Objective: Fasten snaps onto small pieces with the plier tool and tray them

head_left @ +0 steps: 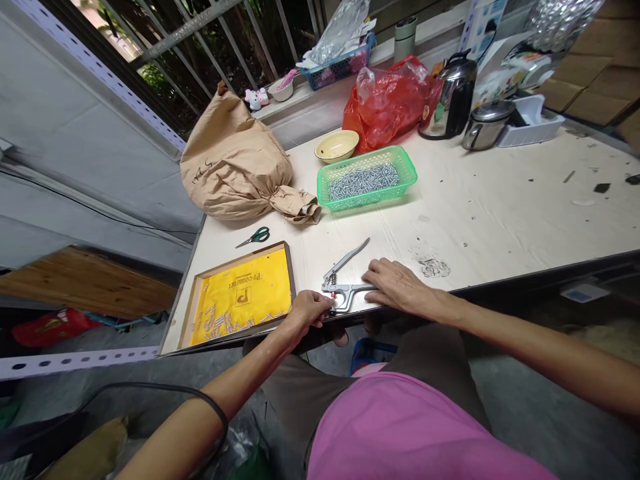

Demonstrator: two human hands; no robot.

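A metal hand-press tool [345, 277] lies at the table's near edge, its upper lever raised toward the far right. My right hand [395, 283] rests fingers-flat on the tool's lower handle. My left hand [310, 310] is closed at the tool's jaw end by the table edge; whatever its fingertips pinch is too small to name. A shallow box with a yellow lining [240, 297] sits just left of the tool, with several small metal pieces along its near side. A green basket [367, 179] farther back holds many small metal parts.
Green-handled scissors [255, 236] lie behind the box. A tied brown paper sack [235, 163], a yellow bowl [337, 145], a red plastic bag [390, 100], a kettle [453, 93] and a steel pot [487, 123] crowd the back. The table edge [500, 283] runs right.
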